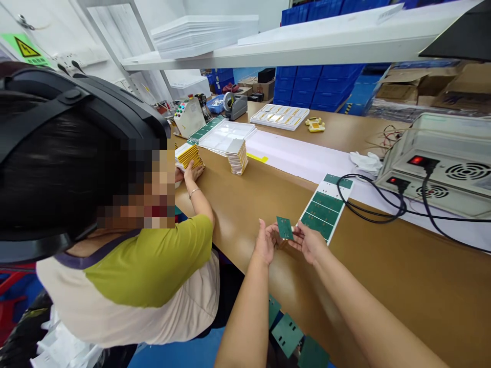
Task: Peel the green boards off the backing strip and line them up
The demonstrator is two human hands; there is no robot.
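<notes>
A small green circuit board (pixel 285 228) is raised above the brown tabletop between my two hands. My right hand (pixel 312 244) has its thumb and fingers closed at the board's right edge. On the other side, my left hand (pixel 265 246) has its thumb raised away from the board. Its fingers reach to the left edge, partly hidden behind the board. Just beyond my right hand lies a white-bordered panel (pixel 317 213) of green boards. Below the table edge are several loose green boards (pixel 287 335), some with small dark slots.
At left, a co-worker (pixel 153 266) in a headset handles a yellow-edged stack (pixel 191 157). Another stack (pixel 237 156) stands nearby. Black cables (pixel 368 214) run from a powered machine (pixel 441 163) at right. A white shelf (pixel 307 46) crosses above the table.
</notes>
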